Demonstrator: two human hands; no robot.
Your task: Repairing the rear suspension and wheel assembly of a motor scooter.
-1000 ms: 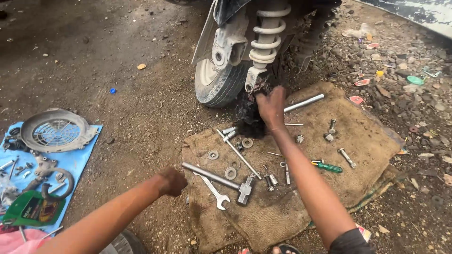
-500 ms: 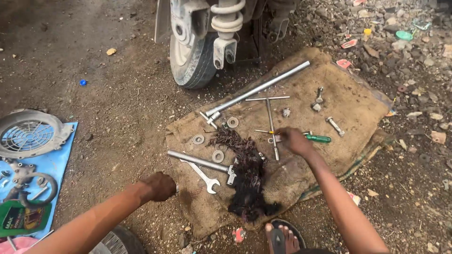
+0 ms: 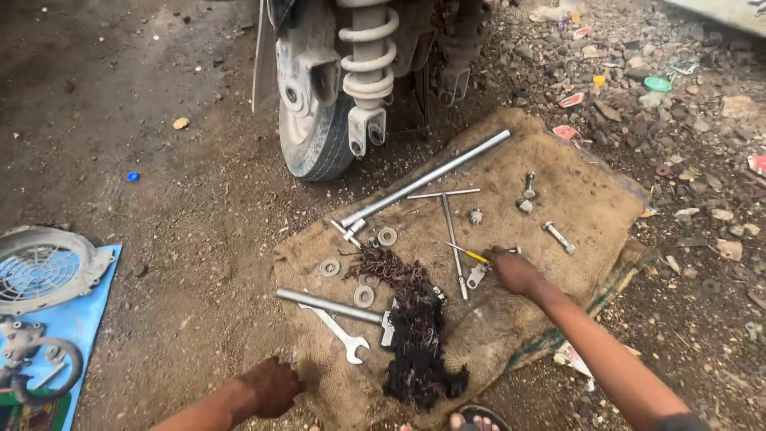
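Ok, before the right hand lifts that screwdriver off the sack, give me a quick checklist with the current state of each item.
1. Right hand on screwdriver: ok, fingers at its handle end.
2. Grip closed: cannot tell.
3. Shaft free of the T-handle wrench: not ok, it lies across it.
4. Greasy rag clear of the tool: ok.
5. Left hand out of the way: ok, at the burlap sack edge.

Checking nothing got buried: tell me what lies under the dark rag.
The dark rag lies on the burlap sack, overlapping the socket wrench end and a washer. Anything beneath its middle is hidden.
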